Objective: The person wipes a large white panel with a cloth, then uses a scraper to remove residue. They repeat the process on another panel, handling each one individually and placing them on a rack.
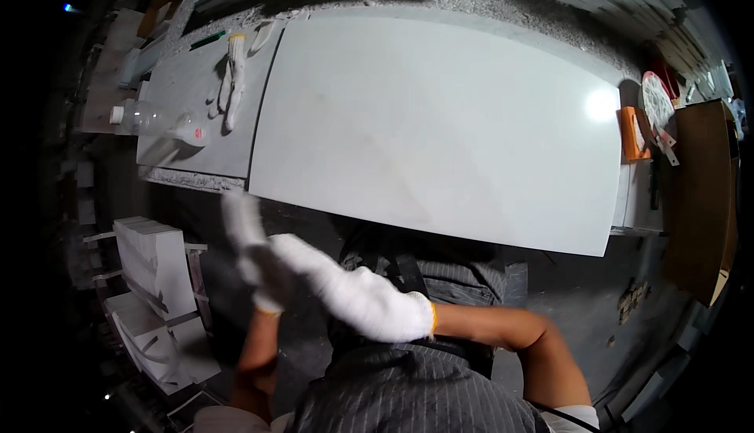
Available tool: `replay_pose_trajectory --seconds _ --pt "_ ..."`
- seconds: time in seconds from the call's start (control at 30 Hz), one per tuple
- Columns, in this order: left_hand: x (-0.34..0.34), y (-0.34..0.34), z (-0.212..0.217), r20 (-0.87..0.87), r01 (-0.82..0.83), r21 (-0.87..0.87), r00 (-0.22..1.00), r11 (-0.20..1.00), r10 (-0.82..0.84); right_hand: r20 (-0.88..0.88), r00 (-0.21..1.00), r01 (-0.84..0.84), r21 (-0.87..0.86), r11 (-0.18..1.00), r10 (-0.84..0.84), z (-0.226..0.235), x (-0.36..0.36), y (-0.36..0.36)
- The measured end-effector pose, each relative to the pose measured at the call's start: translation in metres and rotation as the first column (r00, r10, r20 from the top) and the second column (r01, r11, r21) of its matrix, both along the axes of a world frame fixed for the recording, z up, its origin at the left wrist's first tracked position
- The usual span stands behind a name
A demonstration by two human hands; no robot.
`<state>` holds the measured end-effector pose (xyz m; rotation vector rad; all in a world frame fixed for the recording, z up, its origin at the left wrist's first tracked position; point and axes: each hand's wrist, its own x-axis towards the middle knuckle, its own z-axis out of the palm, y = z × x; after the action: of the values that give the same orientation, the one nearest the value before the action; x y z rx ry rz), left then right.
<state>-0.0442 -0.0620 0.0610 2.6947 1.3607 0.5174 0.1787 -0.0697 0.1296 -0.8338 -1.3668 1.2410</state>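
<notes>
My left hand (257, 256), in a white knit glove with a yellow cuff edge, is raised beside the left front corner of a large white panel (432, 126). Motion smears its fingers. My right hand (353, 291), gloved the same way, reaches across my body, its fingers stretched out toward the left glove. Their tips overlap the left hand in view; whether they press on it I cannot tell. No object shows in either hand. The smooth panel lies flat on the worktable in front of me.
Loose white gloves (232, 79) and a clear plastic bottle (145, 119) lie on a grey slab (184, 162) at left. Beyond the panel's right edge are an orange box (633, 133) and a brown carton (699, 197). White blocks (157, 268) stand at lower left.
</notes>
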Motion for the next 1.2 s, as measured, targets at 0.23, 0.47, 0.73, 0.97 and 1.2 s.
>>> replay_pose_trajectory --seconds 0.23,0.47,0.73,0.97,1.2 --pt "-0.036 -0.061 -0.019 0.266 -0.488 -0.033 0.837 0.872 0.478 0.356 0.918 0.052 0.324 0.945 -0.173 -0.002 -0.100 0.001" --pt "-0.011 -0.090 0.060 0.751 -0.544 -0.037 0.539 0.838 0.383 -0.255 0.899 -0.424 -0.298 0.855 0.357 -0.150 -0.128 -0.006" --pt "0.002 -0.064 -0.026 0.470 -0.260 0.233 0.874 0.937 0.125 -0.782 -0.244 -0.932 0.025 0.362 -0.573 -0.146 -0.135 -0.052" --pt "-0.102 -0.123 -0.125 -0.293 -0.588 0.415 0.636 0.694 0.714 -0.442 0.748 -0.629 -0.234 0.741 0.495 0.001 -0.052 -0.031" --pt "0.023 -0.058 -0.060 0.514 -0.490 -0.352 0.611 0.797 0.602 0.077 0.996 0.070 -0.445 0.893 -0.040 -0.010 0.076 -0.026"
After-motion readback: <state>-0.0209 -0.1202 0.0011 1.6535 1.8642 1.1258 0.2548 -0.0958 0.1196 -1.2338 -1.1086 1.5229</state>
